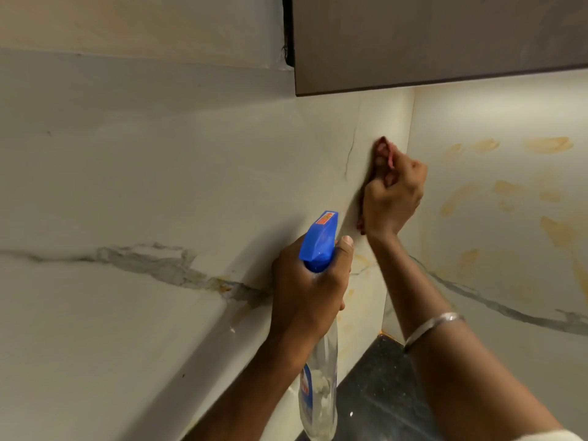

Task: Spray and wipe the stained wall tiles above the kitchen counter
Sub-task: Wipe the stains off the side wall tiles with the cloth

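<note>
Stained wall tiles [477, 122] rise from the back corner of the dark worktop [378, 396], the heaviest orange smears [547, 144] on the wall right of that corner. My right hand [394, 198], clenched round a reddish cloth [383, 152] and pressing it to the left tile just beside the corner seam, is the nearer one; the smears lie to its right. My left hand [305, 291] grips the spray bottle [319, 246] lower down, nozzle tilted up toward the corner; I judge it must swing right.

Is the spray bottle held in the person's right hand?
No: the left hand grips the spray bottle, while the right hand presses a red cloth against the wall tiles.
</note>
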